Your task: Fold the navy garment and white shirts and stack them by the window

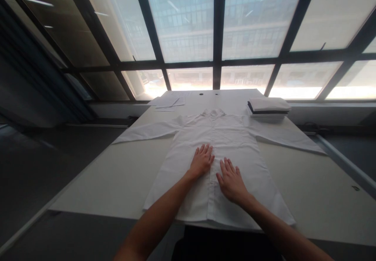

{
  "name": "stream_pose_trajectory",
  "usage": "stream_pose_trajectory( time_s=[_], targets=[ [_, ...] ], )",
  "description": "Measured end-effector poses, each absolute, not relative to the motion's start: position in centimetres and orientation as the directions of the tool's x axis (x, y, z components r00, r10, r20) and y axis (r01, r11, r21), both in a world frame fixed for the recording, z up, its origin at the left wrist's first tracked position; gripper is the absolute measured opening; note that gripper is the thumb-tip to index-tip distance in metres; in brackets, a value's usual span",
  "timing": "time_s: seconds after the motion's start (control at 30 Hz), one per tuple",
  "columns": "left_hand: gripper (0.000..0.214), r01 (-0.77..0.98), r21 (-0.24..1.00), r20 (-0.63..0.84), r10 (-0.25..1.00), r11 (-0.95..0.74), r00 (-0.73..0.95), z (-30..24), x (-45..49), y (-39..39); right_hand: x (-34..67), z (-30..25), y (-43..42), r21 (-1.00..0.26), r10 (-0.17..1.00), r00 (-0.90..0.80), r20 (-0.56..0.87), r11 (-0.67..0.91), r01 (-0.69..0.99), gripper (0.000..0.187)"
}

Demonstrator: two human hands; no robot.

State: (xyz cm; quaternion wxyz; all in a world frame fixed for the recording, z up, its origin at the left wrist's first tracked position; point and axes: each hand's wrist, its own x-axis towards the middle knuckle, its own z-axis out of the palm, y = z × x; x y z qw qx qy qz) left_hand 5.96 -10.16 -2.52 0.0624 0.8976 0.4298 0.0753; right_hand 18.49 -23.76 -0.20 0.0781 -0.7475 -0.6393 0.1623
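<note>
I see a wall of tall windows [188, 38] with dark frames across the far side, bright behind everything else. Below it a long pale table [308, 182] runs away from me. A white button-front shirt [226, 135] lies flat on the table, collar at the far end and hem at the near edge. Both sleeves are stretched straight out, one to each side. At the far right, just beyond the right sleeve, sits a stack of folded garments [268, 108], mostly white with a dark layer in it. At the far left lie a few loose sheets of paper [167, 101], well apart from the shirt.

My left hand [202, 160] rests palm down on the shirt's middle, just left of the button strip, fingers loosely spread and pointing away. My right hand [232, 182] lies the same way just right of that strip, a little nearer to me. Neither hand pinches any cloth. The shirt is under both palms, pressed to the tabletop, and the two hands sit close together without touching.
</note>
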Motion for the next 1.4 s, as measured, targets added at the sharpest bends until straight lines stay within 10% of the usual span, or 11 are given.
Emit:
stream_pose_trajectory(
  time_s=[0.37, 0.83, 1.4],
  targets=[
    [0.054, 0.761, 0.139, 0.103, 0.773, -0.634, 0.626, -2.6, 5.9, -10.4, 21.2, -2.9, -16.6, -0.237, 0.998, 0.05, 0.04, -0.039, 0.971, 0.062],
    [0.057, 0.771, 0.166, 0.075, 0.787, -0.615, 0.612, -2.2, 5.9, -10.5, 32.6, -4.8, -16.6, -0.125, 0.91, 0.403, 0.099, -0.39, 0.912, 0.067],
    [0.063, 0.818, 0.11, 0.059, 0.825, -0.565, 0.562, -2.9, 6.0, -13.2, 32.4, -5.2, -17.9, -0.084, 0.943, 0.303, 0.137, -0.294, 0.952, 0.065]
  ],
)
